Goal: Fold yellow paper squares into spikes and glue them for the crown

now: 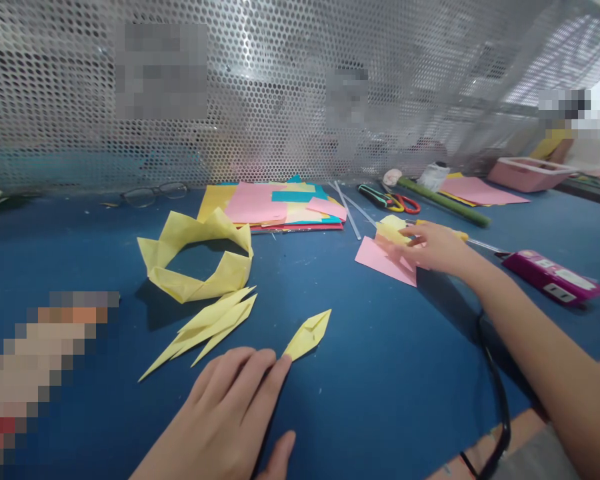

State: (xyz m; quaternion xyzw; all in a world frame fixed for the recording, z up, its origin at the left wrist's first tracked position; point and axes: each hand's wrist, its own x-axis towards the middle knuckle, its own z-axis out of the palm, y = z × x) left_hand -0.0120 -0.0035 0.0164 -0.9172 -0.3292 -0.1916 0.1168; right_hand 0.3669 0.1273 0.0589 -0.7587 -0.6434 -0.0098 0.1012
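Observation:
My left hand [230, 407] lies flat on the blue table with its fingers stretched out. Its index fingertip touches the lower end of a small pointed piece of folded yellow paper [310, 333]. More slim folded yellow paper pieces [215, 323] lie to the left of that hand. Behind them stands a ring of joined folded yellow paper [200, 288]. My right hand [437, 250] reaches to the back right, fingers apart, at small yellow paper sheets [393, 230]. A pink paper sheet [385, 261] lies under them. Whether the fingertips grip a sheet is unclear.
A stack of coloured paper [255, 203] lies by the perforated metal screen [280, 87]. Glue sticks [347, 210], scissors [405, 203] and a green stem [445, 200] lie right of it. A purple glue gun [553, 275] trails a black cable [500, 393]. A pink basket [527, 175] stands far right.

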